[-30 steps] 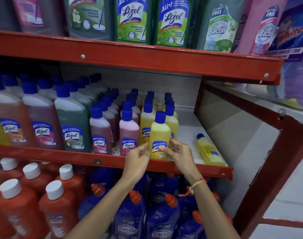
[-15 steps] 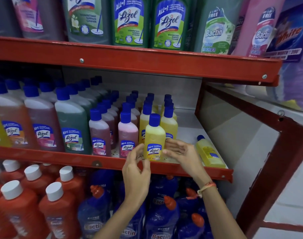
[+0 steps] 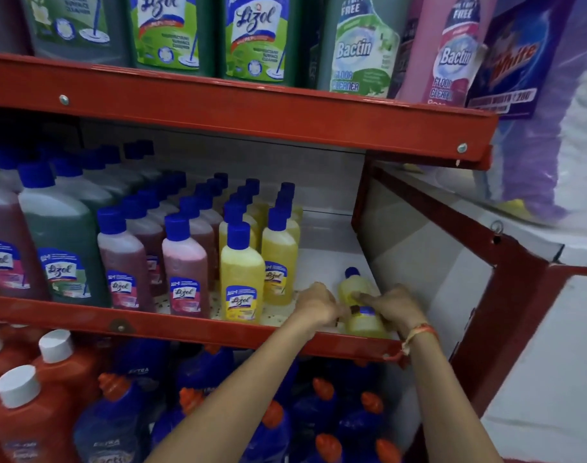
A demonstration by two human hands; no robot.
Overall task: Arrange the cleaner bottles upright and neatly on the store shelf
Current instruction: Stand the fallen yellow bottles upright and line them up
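Observation:
A small yellow cleaner bottle [image 3: 358, 295] with a blue cap lies on its side at the right end of the middle red shelf [image 3: 218, 332], cap pointing to the back. My left hand [image 3: 315, 304] grips its left side and my right hand [image 3: 393, 305] grips its right side. Left of it an upright yellow bottle [image 3: 242, 282] stands at the shelf front, with a second yellow bottle [image 3: 280, 259] behind it. Rows of pink [image 3: 185, 272] and maroon [image 3: 123, 265] blue-capped bottles stand further left.
Large green bottles [image 3: 63, 252] fill the shelf's left part. The upper shelf [image 3: 252, 115] holds big Lizol and Bactin packs. Below stand orange bottles [image 3: 55, 372] and blue bottles [image 3: 272, 429]. The red side frame [image 3: 479, 279] closes the shelf on the right.
Both hands left the upright yellow bottle at the shelf front and moved right to the lying yellow bottle, which they now hold. The camera moved closer.

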